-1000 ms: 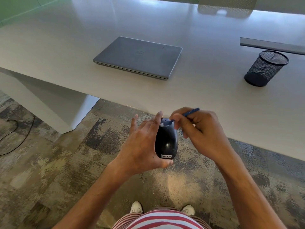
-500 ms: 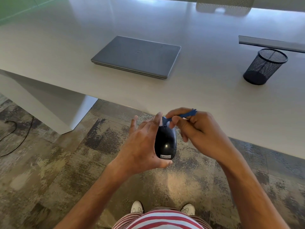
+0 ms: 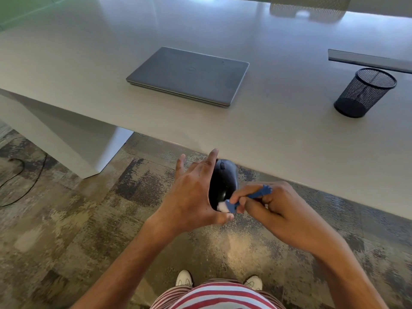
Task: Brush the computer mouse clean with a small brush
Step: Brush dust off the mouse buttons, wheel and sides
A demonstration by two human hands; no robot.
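Note:
A black computer mouse is held in the air in front of the table's near edge, its scroll wheel pointing away from me. My left hand grips it from the left side, thumb under its near end and fingers spread. My right hand pinches a small blue brush by its handle. The brush's white bristles rest on the mouse's near end, close to my left thumb.
A shut grey laptop lies on the white table. A black mesh pen cup stands at the right, with a flat grey bar behind it. A black cable lies on the patterned carpet at the left.
The brush has swept from the mouse's far end by the scroll wheel down to its near end. My right hand moved toward me with it. My left hand kept its hold.

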